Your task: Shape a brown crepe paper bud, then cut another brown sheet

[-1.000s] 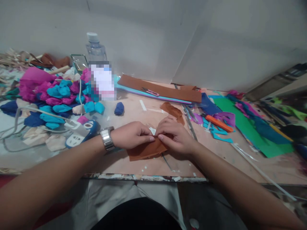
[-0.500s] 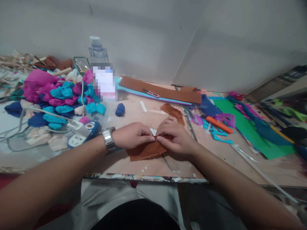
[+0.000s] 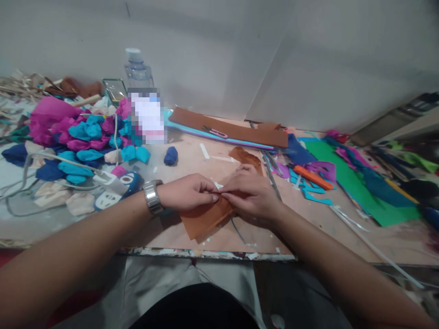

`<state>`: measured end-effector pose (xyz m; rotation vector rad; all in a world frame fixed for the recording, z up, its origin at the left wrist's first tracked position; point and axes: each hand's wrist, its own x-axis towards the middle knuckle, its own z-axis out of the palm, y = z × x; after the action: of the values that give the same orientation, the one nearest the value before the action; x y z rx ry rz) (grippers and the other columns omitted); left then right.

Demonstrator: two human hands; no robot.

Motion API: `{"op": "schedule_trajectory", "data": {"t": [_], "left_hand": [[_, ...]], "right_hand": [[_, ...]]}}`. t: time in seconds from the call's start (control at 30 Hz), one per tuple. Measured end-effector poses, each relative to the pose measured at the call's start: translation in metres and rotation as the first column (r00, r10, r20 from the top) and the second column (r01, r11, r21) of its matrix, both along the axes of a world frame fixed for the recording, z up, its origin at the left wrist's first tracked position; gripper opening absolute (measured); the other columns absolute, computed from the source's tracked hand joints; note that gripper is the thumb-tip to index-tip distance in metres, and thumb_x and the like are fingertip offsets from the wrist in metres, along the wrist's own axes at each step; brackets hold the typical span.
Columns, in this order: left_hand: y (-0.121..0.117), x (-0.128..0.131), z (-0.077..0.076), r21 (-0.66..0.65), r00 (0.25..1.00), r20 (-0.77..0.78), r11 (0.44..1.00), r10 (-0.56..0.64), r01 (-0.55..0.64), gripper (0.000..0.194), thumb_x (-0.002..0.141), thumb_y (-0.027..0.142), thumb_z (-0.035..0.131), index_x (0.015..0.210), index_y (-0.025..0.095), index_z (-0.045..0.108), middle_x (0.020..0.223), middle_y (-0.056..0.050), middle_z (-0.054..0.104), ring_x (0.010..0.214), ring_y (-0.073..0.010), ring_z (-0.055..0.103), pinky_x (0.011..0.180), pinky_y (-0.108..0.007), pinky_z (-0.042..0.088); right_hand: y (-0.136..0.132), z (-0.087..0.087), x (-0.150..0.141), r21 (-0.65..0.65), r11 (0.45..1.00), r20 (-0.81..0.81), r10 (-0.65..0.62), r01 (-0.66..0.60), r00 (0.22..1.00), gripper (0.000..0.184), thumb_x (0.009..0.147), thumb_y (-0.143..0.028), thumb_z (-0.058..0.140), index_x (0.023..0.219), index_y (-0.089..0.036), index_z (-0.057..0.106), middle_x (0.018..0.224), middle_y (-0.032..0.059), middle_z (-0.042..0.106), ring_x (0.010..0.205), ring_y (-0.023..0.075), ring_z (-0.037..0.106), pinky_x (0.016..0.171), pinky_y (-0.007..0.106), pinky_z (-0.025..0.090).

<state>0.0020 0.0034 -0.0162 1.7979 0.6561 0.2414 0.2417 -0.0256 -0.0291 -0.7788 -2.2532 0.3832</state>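
Observation:
Both of my hands meet over a brown crepe paper sheet (image 3: 204, 219) near the front edge of the worktable (image 3: 192, 160). My left hand (image 3: 187, 193), with a metal watch on its wrist, pinches the sheet's upper edge with closed fingers. My right hand (image 3: 252, 194) is closed on the same edge, fingertips touching those of the left. A small white scrap (image 3: 218, 185) shows just behind the fingertips. The lower corner of the sheet hangs tilted toward me.
A pile of pink, blue and teal paper balls (image 3: 78, 137) lies at the left beside a power strip (image 3: 115, 189) and a water bottle (image 3: 139, 75). Brown strips (image 3: 229, 130), an orange cutter (image 3: 313, 177), green sheet (image 3: 356, 187) and scraps crowd the right.
The brown sheet has turned, its lower corner now dropping toward the table's front edge. My right hand's fingers have closed tighter against the left fingertips. The view shifted slightly.

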Motion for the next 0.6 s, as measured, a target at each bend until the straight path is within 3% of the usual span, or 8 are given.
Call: {"op": "schedule_trajectory", "data": {"t": [0.27, 0.33, 0.47, 0.6], "left_hand": [[-0.0017, 0.0011, 0.0042, -0.243, 0.997, 0.042, 0.968, 0.071, -0.059, 0.019, 0.085, 0.027, 0.059, 0.089, 0.012, 0.070, 0.068, 0.003, 0.050, 0.062, -0.0099, 0.038, 0.058, -0.022, 0.029], [-0.0022, 0.0013, 0.0051, -0.230, 0.997, 0.038, 0.971, 0.073, -0.062, 0.020, 0.088, 0.031, 0.061, 0.083, 0.013, 0.066, 0.070, 0.002, 0.050, 0.063, -0.0099, 0.038, 0.058, -0.023, 0.029], [-0.0020, 0.0011, 0.0031, -0.128, 0.999, 0.028, 0.991, 0.037, -0.033, 0.046, 0.099, 0.053, 0.057, 0.073, 0.014, 0.056, 0.068, 0.004, 0.040, 0.063, -0.0100, 0.032, 0.058, -0.024, 0.026], [-0.0014, 0.0002, 0.0012, -0.073, 1.000, 0.007, 0.997, 0.027, -0.026, 0.049, 0.101, 0.056, 0.053, 0.077, 0.013, 0.059, 0.068, 0.004, 0.039, 0.064, -0.0102, 0.031, 0.059, -0.024, 0.025]], "right_hand": [[0.0002, -0.0016, 0.0029, 0.084, 0.996, 0.013, 0.027, -0.028, 1.000, 0.012, 0.097, -0.024, 0.072, 0.104, -0.030, 0.080, 0.094, 0.0021, 0.081, 0.084, 0.0187, 0.073, 0.104, 0.048, 0.042], [-0.0008, 0.0002, 0.0031, 0.109, 0.993, 0.037, 0.039, -0.043, 0.999, 0.012, 0.097, -0.022, 0.072, 0.104, -0.029, 0.079, 0.093, 0.0017, 0.081, 0.085, 0.0185, 0.073, 0.106, 0.049, 0.041], [-0.0031, 0.0045, 0.0017, 0.099, 0.995, 0.082, 0.020, -0.028, 0.996, 0.011, 0.099, -0.023, 0.069, 0.103, -0.028, 0.078, 0.090, 0.0017, 0.080, 0.084, 0.0186, 0.071, 0.107, 0.049, 0.040], [-0.0034, 0.0058, 0.0002, 0.044, 0.999, 0.070, 0.004, -0.007, 0.998, 0.008, 0.099, -0.026, 0.070, 0.103, -0.027, 0.077, 0.092, 0.0026, 0.080, 0.085, 0.0190, 0.071, 0.105, 0.048, 0.041]]}}
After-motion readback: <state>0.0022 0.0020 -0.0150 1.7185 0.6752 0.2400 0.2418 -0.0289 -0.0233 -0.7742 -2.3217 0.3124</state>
